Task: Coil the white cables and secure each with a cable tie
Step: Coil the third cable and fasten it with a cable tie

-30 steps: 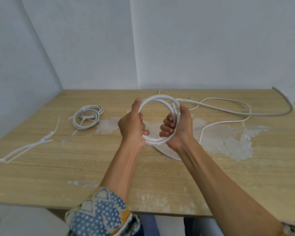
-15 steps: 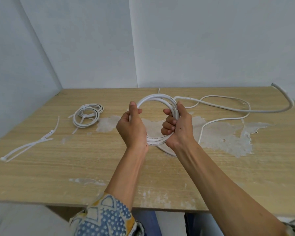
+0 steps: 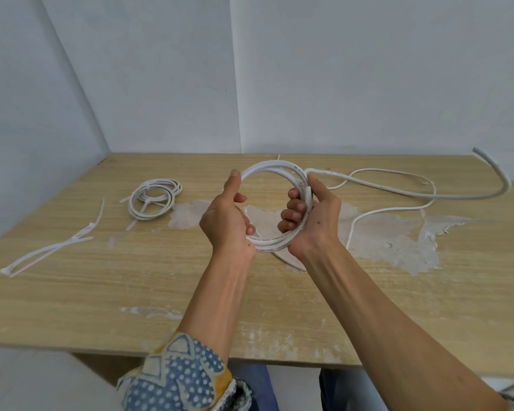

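White cable coil [image 3: 267, 168] upright between left hand [image 3: 224, 223] and right hand [image 3: 316, 221], fingers curled.

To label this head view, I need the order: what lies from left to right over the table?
Loose cable ties → tied cable coil → left hand → right hand → uncoiled cable length. Both hands grip the half-wound coil.
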